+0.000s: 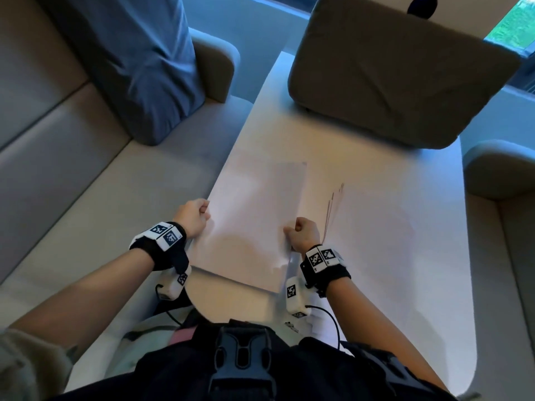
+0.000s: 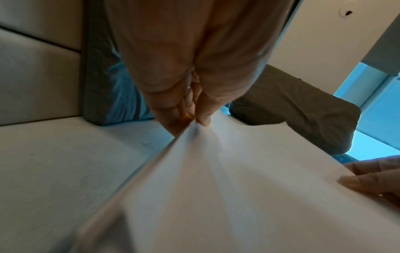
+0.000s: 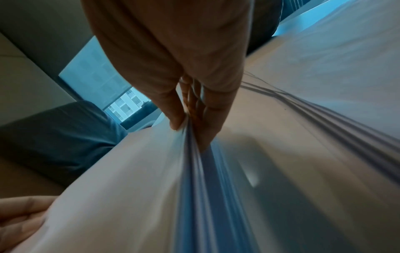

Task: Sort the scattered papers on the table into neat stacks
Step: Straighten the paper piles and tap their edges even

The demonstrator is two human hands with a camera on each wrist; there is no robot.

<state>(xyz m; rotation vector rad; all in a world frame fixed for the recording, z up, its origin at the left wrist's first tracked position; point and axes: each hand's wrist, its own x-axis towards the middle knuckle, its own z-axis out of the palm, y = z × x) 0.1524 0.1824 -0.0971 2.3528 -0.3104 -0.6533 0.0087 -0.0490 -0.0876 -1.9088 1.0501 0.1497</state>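
- left hand (image 1: 193,217) reaches forward on a bare forearm, fingers curled, thumb and fingers pinching the left edge of the paper stack (image 1: 254,221).
- right hand (image 1: 304,233) sits just right of it, fisted, thumb and fingers clamped on the stack's right edge.
- both wrists wear black bands carrying marker-tagged cameras.

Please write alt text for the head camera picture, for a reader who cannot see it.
Seen from above, a person's left hand and right hand grip the two side edges of a bundle of white papers over a white table. More papers lie fanned out to its right, and a brown cushion lies on the far end of the table.
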